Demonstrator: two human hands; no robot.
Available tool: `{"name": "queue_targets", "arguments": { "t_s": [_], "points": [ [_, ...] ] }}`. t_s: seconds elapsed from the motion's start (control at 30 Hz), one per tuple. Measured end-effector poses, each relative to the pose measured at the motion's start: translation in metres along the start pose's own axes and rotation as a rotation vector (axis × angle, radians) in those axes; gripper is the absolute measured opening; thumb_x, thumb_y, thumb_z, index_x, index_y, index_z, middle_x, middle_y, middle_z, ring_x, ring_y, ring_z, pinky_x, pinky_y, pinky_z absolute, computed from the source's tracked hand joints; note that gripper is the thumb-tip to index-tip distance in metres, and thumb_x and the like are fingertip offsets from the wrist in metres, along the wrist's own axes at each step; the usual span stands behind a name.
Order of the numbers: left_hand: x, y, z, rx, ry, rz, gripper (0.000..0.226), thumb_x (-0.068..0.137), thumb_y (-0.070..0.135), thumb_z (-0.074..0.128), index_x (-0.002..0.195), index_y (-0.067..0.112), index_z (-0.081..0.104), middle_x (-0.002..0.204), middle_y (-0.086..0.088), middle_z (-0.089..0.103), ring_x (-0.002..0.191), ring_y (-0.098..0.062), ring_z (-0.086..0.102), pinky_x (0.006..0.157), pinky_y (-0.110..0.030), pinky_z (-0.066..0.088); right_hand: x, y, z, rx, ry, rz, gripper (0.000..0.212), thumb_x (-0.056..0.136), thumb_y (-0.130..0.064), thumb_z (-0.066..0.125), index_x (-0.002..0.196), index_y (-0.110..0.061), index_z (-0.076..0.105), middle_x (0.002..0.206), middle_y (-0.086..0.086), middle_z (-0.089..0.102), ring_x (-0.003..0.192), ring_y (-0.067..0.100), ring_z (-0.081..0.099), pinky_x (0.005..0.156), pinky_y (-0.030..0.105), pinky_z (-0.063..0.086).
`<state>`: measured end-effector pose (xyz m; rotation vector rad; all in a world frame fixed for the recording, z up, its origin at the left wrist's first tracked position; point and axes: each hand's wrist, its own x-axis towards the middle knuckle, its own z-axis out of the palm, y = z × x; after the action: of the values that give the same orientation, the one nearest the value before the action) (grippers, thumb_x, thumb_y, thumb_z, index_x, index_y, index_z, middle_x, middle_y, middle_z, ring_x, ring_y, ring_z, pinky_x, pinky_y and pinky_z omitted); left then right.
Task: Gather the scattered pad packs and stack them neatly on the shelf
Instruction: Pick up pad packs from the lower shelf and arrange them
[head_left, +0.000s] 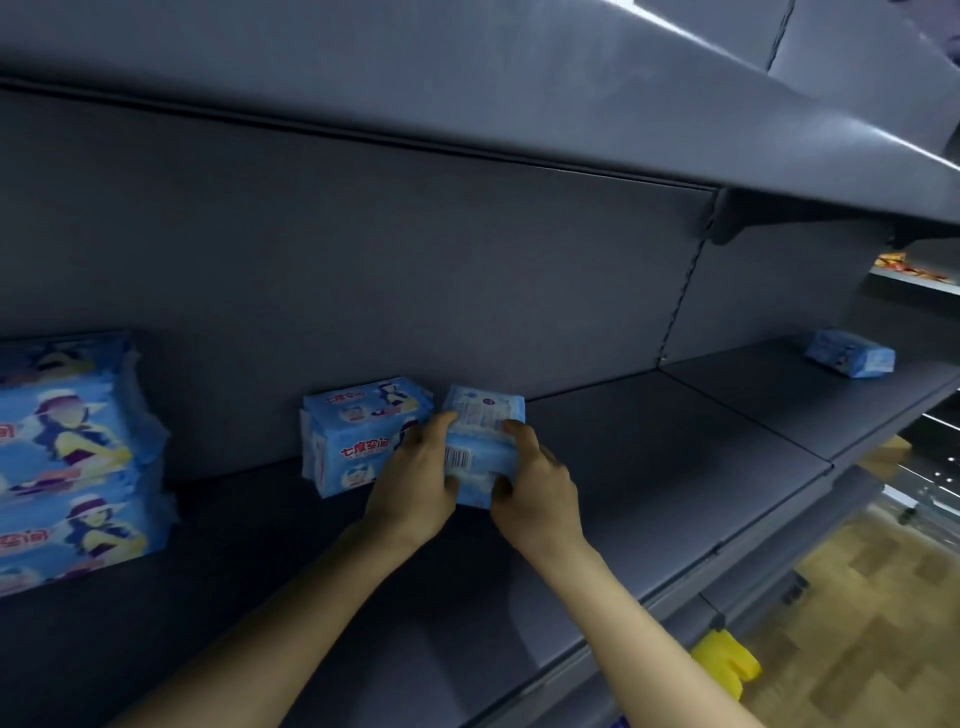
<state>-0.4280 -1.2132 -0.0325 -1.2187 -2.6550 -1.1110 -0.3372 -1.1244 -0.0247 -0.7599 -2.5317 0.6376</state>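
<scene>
**Two hands, one pack**

We clasp a light-blue plastic pad pack (483, 447) from both sides, barcode facing us: our left grip (415, 483) curls round its left edge, our right grip (540, 493) round its right. The pack is on or just above the dark grey metal shelf (649, 467), just right of a small stack of matching blue packs (358, 436). A taller blue stack (67, 457) stands far left; a lone blue pack (849, 353) lies well apart at far right

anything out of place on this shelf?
A lone pack lies skewed on the far right section of the shelf, apart from the middle pile and the left stack. The left hand and right hand grip the held pack beside the middle pile.
</scene>
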Motion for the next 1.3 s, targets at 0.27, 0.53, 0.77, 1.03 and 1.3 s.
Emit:
{"name": "queue_targets", "arguments": {
  "t_s": [0.27, 0.53, 0.77, 1.03, 1.3],
  "points": [
    [-0.033, 0.017, -0.025, -0.040, 0.043, 0.042, 0.063, 0.086, 0.009, 0.060, 0.142, 0.016, 0.032, 0.133, -0.009, 0.049, 0.119, -0.021, 0.049, 0.092, -0.025, 0.040, -0.033, -0.012, -0.008, 0.034, -0.148, -0.010, 0.093, 0.077, -0.002, 0.064, 0.147, -0.033, 0.011, 0.109, 0.002, 0.028, 0.106, 0.026, 0.046, 0.088, 0.032, 0.050],
    [-0.072, 0.027, -0.040, -0.049, 0.026, 0.040, 0.065, 0.089, 0.018, 0.058, 0.145, 0.023, 0.024, 0.136, -0.004, 0.045, 0.120, -0.019, 0.048, 0.090, -0.024, 0.041, -0.051, -0.017, -0.002, 0.028, 0.045, -0.076, 0.077, 0.075, -0.014, 0.070, 0.139, -0.024, 0.030, 0.111, 0.005, 0.037, 0.093, 0.027, 0.054, 0.063, 0.025, 0.041],
    [-0.090, 0.002, -0.074, -0.100, -0.044, 0.054, 0.064, 0.083, 0.020, 0.065, 0.139, 0.025, 0.035, 0.132, 0.002, 0.049, 0.111, -0.010, 0.052, 0.087, -0.017, 0.039, -0.049, -0.018, -0.009, 0.313, -0.097, 0.068, 0.057, 0.059, -0.011, 0.078, 0.102, -0.023, 0.042, 0.105, 0.004, 0.057, 0.098, 0.023, 0.055, 0.070, 0.028, 0.047],
    [-0.114, -0.034, -0.102, -0.013, -0.075, -0.196, 0.075, 0.083, 0.020, 0.066, 0.144, 0.025, 0.024, 0.144, -0.002, 0.034, 0.127, -0.019, 0.042, 0.104, -0.035, 0.040, -0.054, -0.038, -0.020, 0.757, -0.246, 0.211, 0.054, 0.063, 0.001, 0.080, 0.108, -0.012, 0.054, 0.106, 0.006, 0.066, 0.096, 0.023, 0.065, 0.079, 0.036, 0.055],
    [-0.135, -0.045, -0.118, -0.077, -0.046, -0.253, 0.074, 0.082, 0.018, 0.068, 0.144, 0.024, 0.026, 0.143, -0.003, 0.037, 0.123, -0.016, 0.044, 0.100, -0.027, 0.040, -0.062, -0.055, -0.015, 0.992, -0.420, 0.301, 0.043, 0.075, 0.004, 0.068, 0.114, -0.010, 0.055, 0.099, 0.008, 0.068, 0.089, 0.022, 0.066, 0.068, 0.035, 0.054]
  ]
}}
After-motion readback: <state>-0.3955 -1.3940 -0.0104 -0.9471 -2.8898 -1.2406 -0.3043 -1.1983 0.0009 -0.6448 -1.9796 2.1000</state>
